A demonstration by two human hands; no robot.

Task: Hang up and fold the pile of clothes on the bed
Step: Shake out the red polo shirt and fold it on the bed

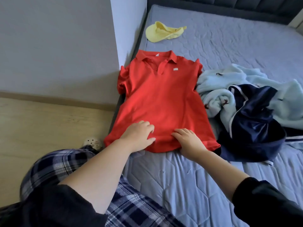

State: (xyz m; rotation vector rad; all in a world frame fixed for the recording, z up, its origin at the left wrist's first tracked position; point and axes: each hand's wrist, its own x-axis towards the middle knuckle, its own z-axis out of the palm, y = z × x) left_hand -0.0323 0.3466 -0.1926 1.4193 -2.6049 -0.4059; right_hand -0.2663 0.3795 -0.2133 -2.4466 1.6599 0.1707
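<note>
**Black sleeves, bare forearms, two hands flat on a red shirt**

Black sleeves (265, 202) fill the bottom corners of the view, pushed up off both forearms, and plaid trousers (57, 166) show under the left arm. The left hand (139, 136) lies palm down on the lower part of a red polo shirt (160, 99), its fingers spread and only slightly bent, pressing the cloth and gripping nothing. The right hand (188, 140) rests just beside it on the shirt's bottom hem, fingers stretched toward the left hand and lying on the cloth. Its thumb is out of sight. A small ridge of fabric is pushed up between the two hands.

The shirt lies face up and spread out on the bed (180, 177), near the bed's left edge. Its collar is at the far end, the short sleeves are bunched at the sides, and a small white patch sits on the chest.

Touching the shirt's right side is the rest of the pile: a pale blue fleece garment (246, 79), crumpled, with a shiny navy garment (255, 122) with white piping heaped on top of it and spilling toward the near side. Farther up the bed, well apart from the shirt, lies a yellow cap (160, 32). A dark padded headboard (229, 5) runs along the far end.

To the left are a grey wall (57, 46) and a pale wooden floor (41, 125), where a light perforated clog (92, 142) pokes out beside the bed.
</note>
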